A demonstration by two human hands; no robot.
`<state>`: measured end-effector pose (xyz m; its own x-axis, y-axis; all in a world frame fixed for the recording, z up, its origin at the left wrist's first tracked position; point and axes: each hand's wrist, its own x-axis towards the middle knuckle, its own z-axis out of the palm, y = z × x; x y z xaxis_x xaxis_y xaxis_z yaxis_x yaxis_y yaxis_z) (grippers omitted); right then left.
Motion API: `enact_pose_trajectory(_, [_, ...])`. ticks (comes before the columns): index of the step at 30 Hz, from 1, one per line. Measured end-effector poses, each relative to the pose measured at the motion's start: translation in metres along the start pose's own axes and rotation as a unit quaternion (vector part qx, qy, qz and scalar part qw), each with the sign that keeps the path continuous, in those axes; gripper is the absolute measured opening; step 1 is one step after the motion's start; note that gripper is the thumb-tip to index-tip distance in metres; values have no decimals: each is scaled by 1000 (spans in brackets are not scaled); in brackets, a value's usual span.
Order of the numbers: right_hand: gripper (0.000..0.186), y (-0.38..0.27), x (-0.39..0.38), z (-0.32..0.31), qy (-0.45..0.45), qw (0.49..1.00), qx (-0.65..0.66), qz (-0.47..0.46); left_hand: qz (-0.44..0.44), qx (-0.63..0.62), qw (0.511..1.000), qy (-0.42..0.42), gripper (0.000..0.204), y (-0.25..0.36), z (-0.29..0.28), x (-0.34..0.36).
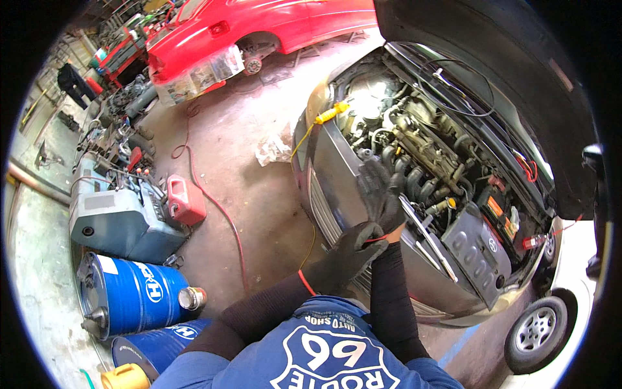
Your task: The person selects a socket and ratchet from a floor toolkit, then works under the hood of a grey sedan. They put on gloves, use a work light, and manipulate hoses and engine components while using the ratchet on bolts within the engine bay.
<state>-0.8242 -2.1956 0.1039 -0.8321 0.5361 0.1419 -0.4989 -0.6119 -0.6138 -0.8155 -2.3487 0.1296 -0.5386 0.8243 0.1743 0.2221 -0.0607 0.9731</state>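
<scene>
Both my hands wear black work gloves over black sleeves. My right hand (380, 193) is raised with fingers spread, in front of the open engine bay (421, 149) of a grey car. My left hand (353, 249) grips the cuff of the right glove at the wrist, where a thin red edge shows. Neither hand touches the engine. A black engine cover (476, 249) lies at the bay's right side, and a yellow work lamp (332, 113) hangs at the bay's far left edge, shining on the engine.
The raised hood (492, 58) arches over the bay. A red car (259, 29) stands at the back. On the floor to the left are a red fuel can (184, 200), a grey machine (120, 220), blue drums (129, 292), and a red hose (220, 207). A front wheel (536, 330) is at lower right.
</scene>
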Motion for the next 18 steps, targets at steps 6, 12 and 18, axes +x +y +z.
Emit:
enact_pose_trajectory(6, [64, -29, 33, -21, 20, 977, 204, -58, -11, -45, 996, -80, 18, -10, 2, 43])
enact_pose_trajectory(12, [76, -39, 61, -13, -148, 934, 323, 29, -99, -412, 894, -148, 18, -31, -24, 66])
enact_pose_trajectory(18, [88, 7, 67, 32, -72, 971, 112, -201, -112, -432, 872, -200, 18, -42, -102, 69])
